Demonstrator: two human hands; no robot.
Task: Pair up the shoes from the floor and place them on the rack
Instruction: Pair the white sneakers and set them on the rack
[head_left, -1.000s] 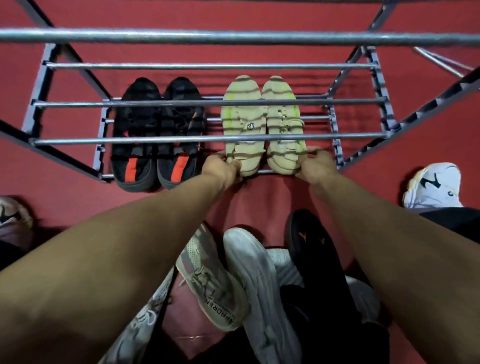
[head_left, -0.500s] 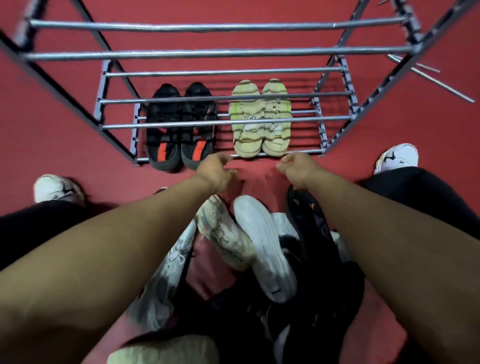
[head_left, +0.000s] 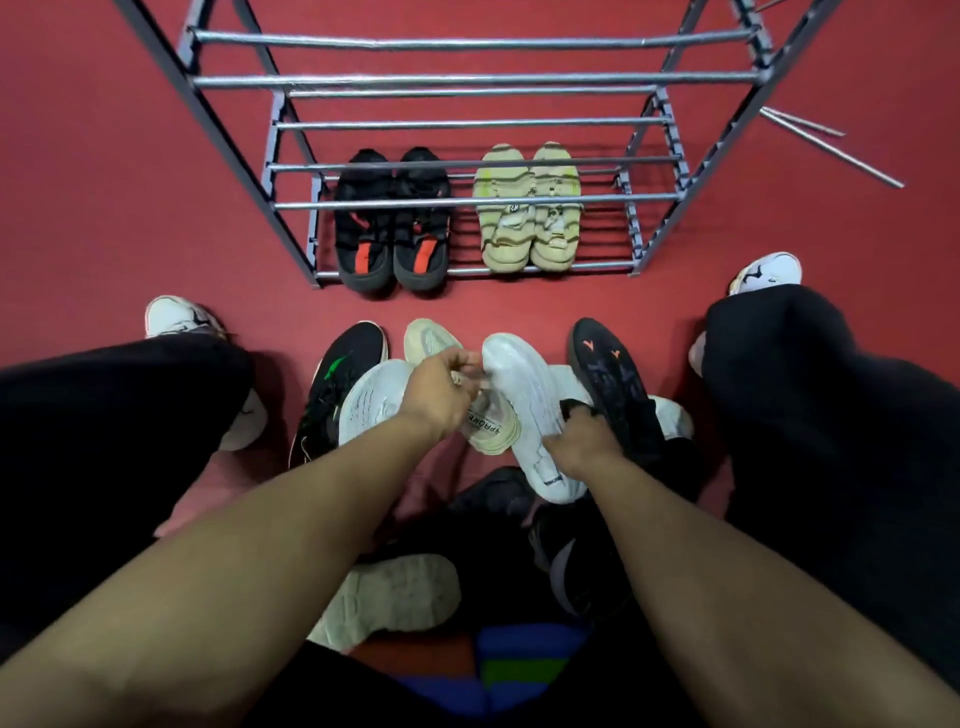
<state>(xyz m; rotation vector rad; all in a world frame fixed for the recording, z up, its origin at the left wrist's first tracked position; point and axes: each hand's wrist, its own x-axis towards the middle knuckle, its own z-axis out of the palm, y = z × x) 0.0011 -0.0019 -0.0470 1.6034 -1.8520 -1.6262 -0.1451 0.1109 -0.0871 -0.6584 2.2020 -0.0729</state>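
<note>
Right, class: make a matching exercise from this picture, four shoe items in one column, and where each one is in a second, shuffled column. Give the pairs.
Things:
1. black and orange pair
2. pale green pair
3. white sneaker
4. black shoe with green mark

Places:
A. held by the right hand
B. on the floor, left of the pile
C. rack bottom shelf, right side
D. rack bottom shelf, left side

Pairs: 1-D, 2-C, 3-A, 4-B

Bare red floor (head_left: 78, 182) lies open at upper left; crowded loose shoes (head_left: 608, 374) fill the centre, and grey metal rack bars (head_left: 467, 200) cross above the shelved pairs.
</note>
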